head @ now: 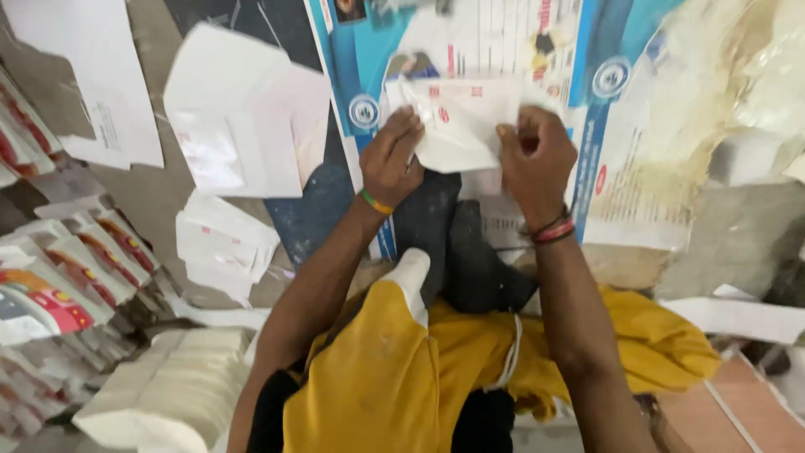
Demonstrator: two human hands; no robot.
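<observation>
Centrally, left hand (392,159) and right hand (535,159) pinch thin white paper bag (461,126) by opposite edges, fingers pressed on creased, red-printed sheet, held above glossy blue-and-white poster (620,126) on floor. Yellow cloth (394,377) crumpled over lap. Stack of flat white bags (226,243) just left of left forearm; fanned rows of red-printed bags (75,268) at far left; soft white bundle (168,394) lower left.

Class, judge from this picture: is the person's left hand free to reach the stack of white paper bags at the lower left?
Probably not at once: the left hand and right hand both grip a white paper bag. Nothing blocks the way to the stack.
</observation>
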